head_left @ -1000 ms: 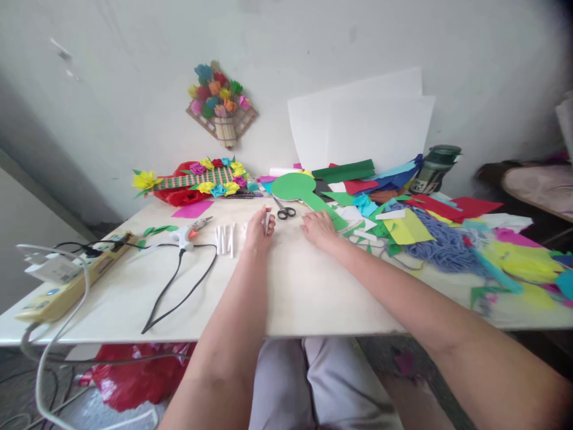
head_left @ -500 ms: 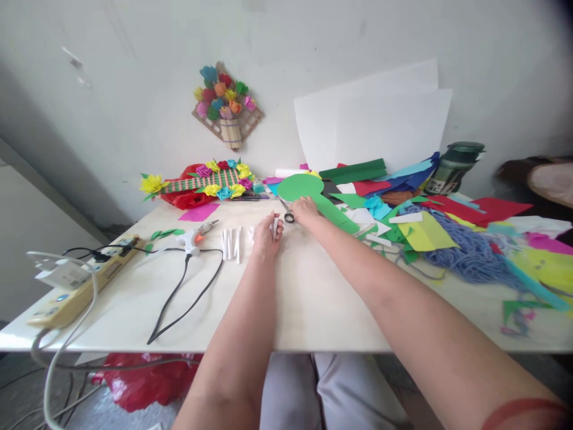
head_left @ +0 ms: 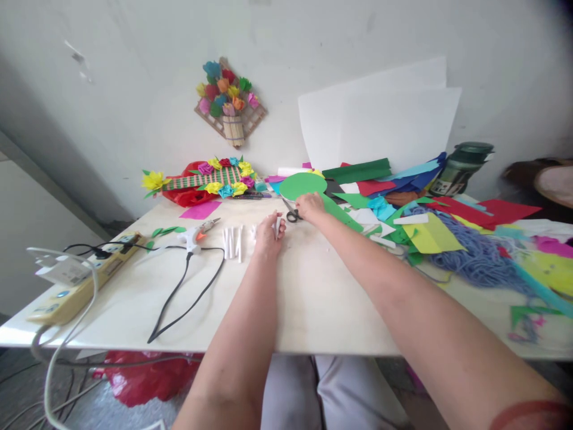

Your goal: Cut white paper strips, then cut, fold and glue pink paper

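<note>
My left hand (head_left: 267, 233) rests on the white table (head_left: 313, 298), fingers curled around a small white paper roll (head_left: 278, 224). Several more white paper rolls (head_left: 233, 242) lie just left of it. My right hand (head_left: 310, 206) reaches further back and closes on the black scissors (head_left: 292, 213), which lie beside a green round paper cut-out (head_left: 304, 185). The fingers cover part of the scissor handles.
A glue gun (head_left: 193, 235) with a black cord (head_left: 179, 292) lies at the left, near a power strip (head_left: 71, 286). Coloured paper scraps (head_left: 425, 233) and blue yarn (head_left: 470, 257) cover the right side. Paper flower crafts (head_left: 210, 179), white sheets (head_left: 380, 125) and a dark bottle (head_left: 461, 167) stand at the back.
My right hand has moved from the table beside the green paper back and left onto the scissors. My left hand has stayed in place with the roll.
</note>
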`<state>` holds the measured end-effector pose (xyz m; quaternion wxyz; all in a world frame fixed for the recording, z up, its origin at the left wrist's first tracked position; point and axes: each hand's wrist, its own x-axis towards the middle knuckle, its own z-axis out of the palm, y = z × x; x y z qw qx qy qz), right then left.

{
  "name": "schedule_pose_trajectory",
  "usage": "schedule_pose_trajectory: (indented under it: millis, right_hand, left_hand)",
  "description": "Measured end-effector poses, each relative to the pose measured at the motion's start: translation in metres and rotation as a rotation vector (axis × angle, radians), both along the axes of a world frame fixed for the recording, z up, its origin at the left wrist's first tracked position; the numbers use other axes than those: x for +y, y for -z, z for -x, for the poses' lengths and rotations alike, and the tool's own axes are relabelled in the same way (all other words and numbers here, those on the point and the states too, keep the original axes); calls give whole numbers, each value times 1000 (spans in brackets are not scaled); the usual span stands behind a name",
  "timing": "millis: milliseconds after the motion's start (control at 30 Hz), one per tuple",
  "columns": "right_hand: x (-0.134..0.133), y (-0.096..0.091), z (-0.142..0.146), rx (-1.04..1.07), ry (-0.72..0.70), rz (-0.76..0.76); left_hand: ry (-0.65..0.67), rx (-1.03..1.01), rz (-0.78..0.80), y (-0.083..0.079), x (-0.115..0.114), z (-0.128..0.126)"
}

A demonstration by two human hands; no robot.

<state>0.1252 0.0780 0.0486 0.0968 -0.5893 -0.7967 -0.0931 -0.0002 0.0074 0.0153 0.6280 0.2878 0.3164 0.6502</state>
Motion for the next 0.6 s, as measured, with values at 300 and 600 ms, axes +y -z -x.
schedule_pose_trajectory:
  millis: [300, 600]
  right_hand:
    - [-25, -42, -62, -133, -66, 541]
    - [-22, 8, -34, -88, -100, 59]
  left_hand:
    - [18, -5, -22, 3, 4, 2]
    - [1, 38, -12, 3, 3, 0]
